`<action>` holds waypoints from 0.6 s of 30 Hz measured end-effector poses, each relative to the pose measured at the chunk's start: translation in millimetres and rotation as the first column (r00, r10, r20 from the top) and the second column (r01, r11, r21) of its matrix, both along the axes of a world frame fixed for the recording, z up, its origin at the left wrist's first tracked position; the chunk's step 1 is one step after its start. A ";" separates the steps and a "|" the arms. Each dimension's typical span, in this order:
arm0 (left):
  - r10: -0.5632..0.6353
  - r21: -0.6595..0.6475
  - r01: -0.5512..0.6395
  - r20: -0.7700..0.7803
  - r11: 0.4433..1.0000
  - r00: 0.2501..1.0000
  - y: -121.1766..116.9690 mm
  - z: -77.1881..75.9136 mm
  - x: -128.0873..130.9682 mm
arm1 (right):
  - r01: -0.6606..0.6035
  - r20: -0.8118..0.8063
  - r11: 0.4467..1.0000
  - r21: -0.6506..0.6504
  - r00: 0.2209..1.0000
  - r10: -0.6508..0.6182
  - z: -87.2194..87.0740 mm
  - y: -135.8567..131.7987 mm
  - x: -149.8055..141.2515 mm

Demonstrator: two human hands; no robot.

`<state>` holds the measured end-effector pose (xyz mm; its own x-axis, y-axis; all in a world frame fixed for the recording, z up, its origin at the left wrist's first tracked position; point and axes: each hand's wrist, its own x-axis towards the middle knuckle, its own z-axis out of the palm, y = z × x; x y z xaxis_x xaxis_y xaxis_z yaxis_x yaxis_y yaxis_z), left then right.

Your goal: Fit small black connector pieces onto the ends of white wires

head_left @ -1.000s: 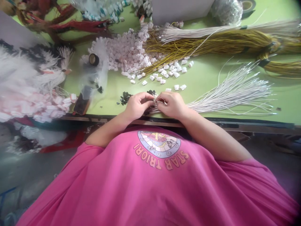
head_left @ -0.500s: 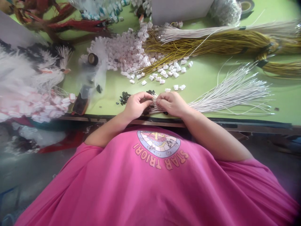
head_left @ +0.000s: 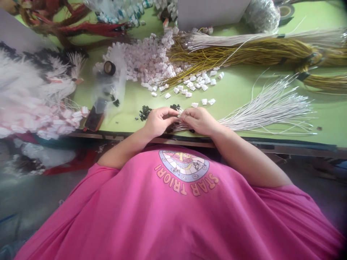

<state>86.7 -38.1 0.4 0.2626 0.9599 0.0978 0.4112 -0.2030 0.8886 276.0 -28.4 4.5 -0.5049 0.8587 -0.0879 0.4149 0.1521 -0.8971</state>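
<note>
"Pinching something, is the left hand (head_left: pixel 157 122)?"

"Can't tell. Its thumb and forefinger come close together at the left end of the white wires (head_left: pixel 260 112), and whatever sits between the tips is too small to make out. The right hand (head_left: pixel 200 121) has its thumb and fingers bunched at the same bundle — whether on one wire or several, the knuckles hide it."

"And the wires themselves?"

"On the green desk (head_left: pixel 230 85), near its front edge, fanning out to the right. That hand and its wrist cover their middle stretch. Black pieces (head_left: pixel 145 112) lie heaped just left of the left hand, too small to name; more of them show beyond the fingertips."

"What gets cut off?"

"The yellow-brown wires (head_left: pixel 271 50) run out at the right edge, and a pale box (head_left: pixel 211 12) at the top shows only in part. White strands (head_left: pixel 24 83) at far left are smeared by blur."

"Any writing?"

"On the pink shirt (head_left: pixel 151 216), yes: STAR TRIORI, upside down from here, curving along a round emblem (head_left: pixel 184 166) with butterflies — its top partly folds out of sight."
</note>
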 end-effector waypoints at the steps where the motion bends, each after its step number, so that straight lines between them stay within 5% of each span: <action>1: -0.008 0.045 0.009 -0.026 0.999 1.000 0.2 -0.2 -0.8 | -0.003 0.008 1.000 0.002 1.000 0.003 -0.3 0.0 0.0; 11: -0.203 0.342 0.266 -0.208 0.902 0.957 6.3 -1.6 -5.3 | -0.073 0.000 0.997 0.001 0.997 0.073 1.9 2.5 0.3; 18: -0.225 0.270 0.278 -0.212 0.922 0.951 7.1 -4.3 -3.7 | -0.084 0.058 0.994 0.064 0.995 0.080 -4.7 2.6 1.1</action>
<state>83.0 -31.0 -3.8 0.5301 0.7948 0.2955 0.4544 -0.5605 0.6923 277.1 -25.8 -0.2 -0.5699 0.8194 -0.0621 0.4470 0.2457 -0.8601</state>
